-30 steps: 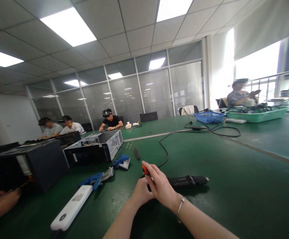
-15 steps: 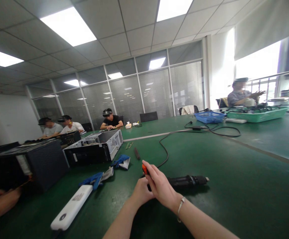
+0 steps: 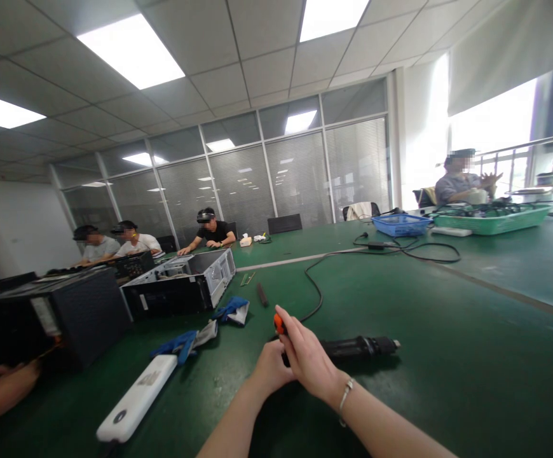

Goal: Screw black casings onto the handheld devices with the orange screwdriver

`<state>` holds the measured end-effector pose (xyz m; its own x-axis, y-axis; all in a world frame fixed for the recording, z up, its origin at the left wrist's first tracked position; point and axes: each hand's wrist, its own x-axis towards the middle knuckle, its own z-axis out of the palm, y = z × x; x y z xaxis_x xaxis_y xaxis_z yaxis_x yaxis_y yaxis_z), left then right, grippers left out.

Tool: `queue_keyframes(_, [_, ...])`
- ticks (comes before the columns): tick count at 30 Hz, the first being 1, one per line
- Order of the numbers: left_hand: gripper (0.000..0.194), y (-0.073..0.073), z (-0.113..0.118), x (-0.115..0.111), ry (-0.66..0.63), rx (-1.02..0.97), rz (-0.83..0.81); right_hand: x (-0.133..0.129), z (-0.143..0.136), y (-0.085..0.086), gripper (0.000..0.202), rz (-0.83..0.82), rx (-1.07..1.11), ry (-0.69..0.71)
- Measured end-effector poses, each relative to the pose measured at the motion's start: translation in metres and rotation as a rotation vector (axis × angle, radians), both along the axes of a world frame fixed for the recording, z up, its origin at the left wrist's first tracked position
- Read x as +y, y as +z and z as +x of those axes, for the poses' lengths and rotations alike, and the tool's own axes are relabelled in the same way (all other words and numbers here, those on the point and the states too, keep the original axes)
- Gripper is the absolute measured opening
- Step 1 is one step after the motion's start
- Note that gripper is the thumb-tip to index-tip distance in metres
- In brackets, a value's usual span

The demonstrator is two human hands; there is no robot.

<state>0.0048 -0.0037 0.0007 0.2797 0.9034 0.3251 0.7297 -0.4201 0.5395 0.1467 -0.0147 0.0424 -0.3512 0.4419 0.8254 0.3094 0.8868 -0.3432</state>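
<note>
My right hand, with a bracelet at its wrist, is closed around a tool with an orange end. Just left of it and touching it, my left hand has its fingers wrapped round something dark, mostly hidden between the hands. A black cylindrical power tool lies on the green table behind my right hand, its tip pointing right. Its near end is covered by my hands. A black cable runs away from there across the table.
Blue-grey gloves and a white power bank-like block lie left. Beyond stand an open computer case and a dark case, with another person's hands at the left edge. Blue and green baskets stand far right.
The orange end has shifted very slightly right and up with my right hand. Across the table, a seated person's arm has reached out to the left; the person at far right has moved their hands.
</note>
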Motion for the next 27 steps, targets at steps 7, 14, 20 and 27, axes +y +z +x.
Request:
queue_keyframes(7, [0.025,0.01,0.004,-0.008,-0.038,-0.047,-0.009,0.004,0.001,0.0,0.056,-0.002,0.034,0.013])
queue_keyframes(14, [0.022,0.008,0.002,-0.006,-0.011,-0.069,0.007,0.002,-0.002,-0.002,0.059,0.021,0.035,-0.024])
queue_keyframes(20, [0.024,0.01,0.005,-0.006,-0.022,-0.03,0.017,0.0,0.001,0.001,0.06,0.019,0.035,-0.032])
queue_keyframes(27, [0.025,0.012,0.003,-0.009,-0.028,-0.096,-0.008,0.003,-0.001,0.0,0.058,-0.003,0.069,-0.009])
